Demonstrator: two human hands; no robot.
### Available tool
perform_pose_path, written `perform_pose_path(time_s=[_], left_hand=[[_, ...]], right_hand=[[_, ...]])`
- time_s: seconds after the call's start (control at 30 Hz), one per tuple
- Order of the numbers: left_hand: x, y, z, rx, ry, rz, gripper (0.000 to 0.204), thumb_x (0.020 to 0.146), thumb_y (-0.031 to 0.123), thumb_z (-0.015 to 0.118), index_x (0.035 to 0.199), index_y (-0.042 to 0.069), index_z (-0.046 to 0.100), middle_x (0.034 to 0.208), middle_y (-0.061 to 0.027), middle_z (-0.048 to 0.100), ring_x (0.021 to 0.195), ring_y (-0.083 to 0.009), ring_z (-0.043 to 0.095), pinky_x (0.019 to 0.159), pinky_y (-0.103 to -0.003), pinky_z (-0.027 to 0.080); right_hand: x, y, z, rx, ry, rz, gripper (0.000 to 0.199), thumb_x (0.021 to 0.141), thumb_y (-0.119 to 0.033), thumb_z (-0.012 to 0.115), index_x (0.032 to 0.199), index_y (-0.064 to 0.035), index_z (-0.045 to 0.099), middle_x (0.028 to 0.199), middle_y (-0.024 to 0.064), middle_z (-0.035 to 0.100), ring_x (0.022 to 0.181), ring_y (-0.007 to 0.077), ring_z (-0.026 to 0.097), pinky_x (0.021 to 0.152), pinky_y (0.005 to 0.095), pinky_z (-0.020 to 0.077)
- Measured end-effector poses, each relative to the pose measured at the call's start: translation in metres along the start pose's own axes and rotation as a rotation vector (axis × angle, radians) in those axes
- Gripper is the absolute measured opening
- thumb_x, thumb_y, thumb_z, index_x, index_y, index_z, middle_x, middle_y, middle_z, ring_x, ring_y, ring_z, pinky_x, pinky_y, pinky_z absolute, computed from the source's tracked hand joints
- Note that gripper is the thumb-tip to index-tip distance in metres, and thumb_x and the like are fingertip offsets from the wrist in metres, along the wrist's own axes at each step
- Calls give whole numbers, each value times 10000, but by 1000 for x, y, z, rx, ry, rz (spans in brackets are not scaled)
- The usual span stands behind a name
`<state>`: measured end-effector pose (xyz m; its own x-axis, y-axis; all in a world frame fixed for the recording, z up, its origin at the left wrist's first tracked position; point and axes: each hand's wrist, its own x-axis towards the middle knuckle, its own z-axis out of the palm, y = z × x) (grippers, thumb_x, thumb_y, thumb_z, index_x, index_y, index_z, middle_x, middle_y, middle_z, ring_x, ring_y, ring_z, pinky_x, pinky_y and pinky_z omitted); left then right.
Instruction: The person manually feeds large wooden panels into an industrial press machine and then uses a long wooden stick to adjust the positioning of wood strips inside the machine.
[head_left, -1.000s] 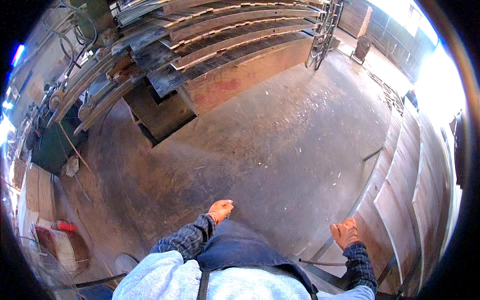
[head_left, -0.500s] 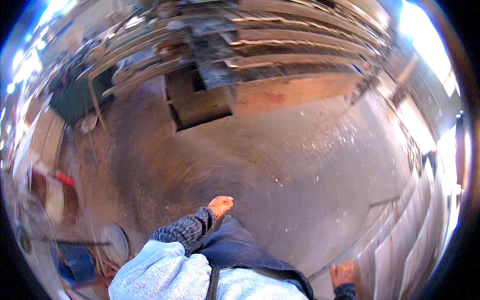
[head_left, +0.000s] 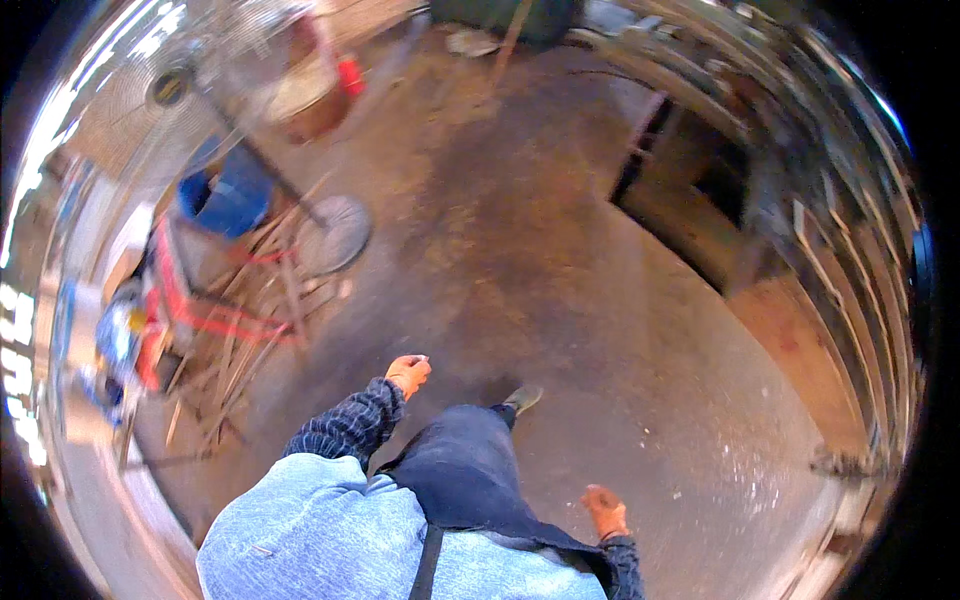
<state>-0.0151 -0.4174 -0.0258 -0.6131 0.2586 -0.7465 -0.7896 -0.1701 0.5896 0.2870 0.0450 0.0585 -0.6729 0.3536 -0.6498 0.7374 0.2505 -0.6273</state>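
Note:
In front of my body, my left hand [head_left: 409, 376] hangs over the floor with its fingers closed. A small pale spot shows at its fingertips; I cannot make out what it is. My right hand [head_left: 605, 510] swings low at my right side, its fingers curled with nothing visible in them. Neither hand touches anything around it. I wear a dark apron [head_left: 455, 465] over a light blue top, with dark checked cuffs at the wrists. One shoe [head_left: 523, 398] shows beyond the apron.
To the left stand a pedestal fan with a round base [head_left: 335, 235], a blue bucket [head_left: 225, 195] and a red frame [head_left: 225, 322] among loose wooden sticks [head_left: 235, 375]. On the right are a dark open box [head_left: 680, 195] and stacked boards [head_left: 800, 350]. Debris speckles the concrete floor [head_left: 560, 290].
My view has turned left: the boards and box have shifted to the right, and the fan, bucket and sticks have come further in. My right hand has swung forward; the left stays closed.

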Motion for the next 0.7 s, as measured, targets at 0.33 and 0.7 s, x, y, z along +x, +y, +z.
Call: perform_pose_path(time_s=[0.33,0.7], left_hand=[[-134,-124,-196,69,817,130,272,857,267,613,991,37,668,728,-14,601,640,-140,546,567,-311,445],[-147,-24,-316,-595,558,146,71,924,101,550,860,119,525,666,8,468,533,-86,403,420,-231,266]], right_hand=[[81,-91,44,-185,-124,9,340,904,-299,627,1063,-3,678,925,91,705,864,183,669,785,315,534],[174,-357,206,-303,-397,-134,435,899,-402,597,1166,-64,665,1113,106,697,1057,196,649,928,330,488]])
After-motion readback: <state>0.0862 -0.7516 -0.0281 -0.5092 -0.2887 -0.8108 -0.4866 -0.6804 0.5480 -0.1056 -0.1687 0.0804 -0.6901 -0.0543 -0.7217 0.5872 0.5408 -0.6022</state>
